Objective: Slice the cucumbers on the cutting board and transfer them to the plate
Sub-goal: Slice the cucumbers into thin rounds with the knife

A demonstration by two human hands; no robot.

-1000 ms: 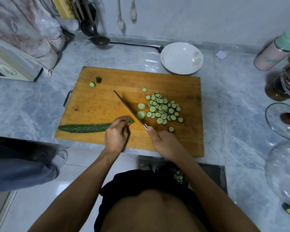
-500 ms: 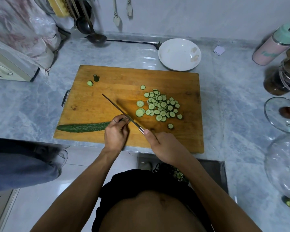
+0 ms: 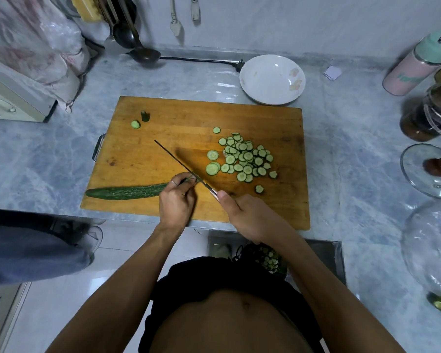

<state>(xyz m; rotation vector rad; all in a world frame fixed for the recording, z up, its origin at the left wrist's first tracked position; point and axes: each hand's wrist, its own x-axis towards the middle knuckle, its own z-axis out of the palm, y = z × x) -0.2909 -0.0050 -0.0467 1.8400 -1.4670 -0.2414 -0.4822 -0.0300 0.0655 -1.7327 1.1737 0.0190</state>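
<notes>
One whole cucumber [image 3: 125,192] lies along the near edge of the cutting board [image 3: 163,133], its dark, bumpy length running out to the left of the left hand [image 3: 177,200], whose curled fingers press down on its right end and cover the cut face. Just right of those fingers the knife [image 3: 181,165] stands with its blade slanting away up and to the left across the board, the edge at the cucumber's end; the right hand [image 3: 245,216] is wrapped round the handle, thumb laid forward toward the blade. Beyond the right hand, a little up the board, a loose heap of cucumber slices [image 3: 245,159] is spread, with a few single rounds lying apart at its edges and one nearer the hand. Far up the board from the left hand sit a small stem end [image 3: 145,116] and a single round slice beside it. Past the board's far right corner, well beyond the right hand, the white plate [image 3: 272,79] rests on the grey marbled desk [image 3: 61,154], holding no slices. Out to the right of the right hand, along the desk's edge, stand a pink and green bottle [image 3: 418,64], a dark jar [image 3: 428,113] and a glass lid [image 3: 428,169].
</notes>
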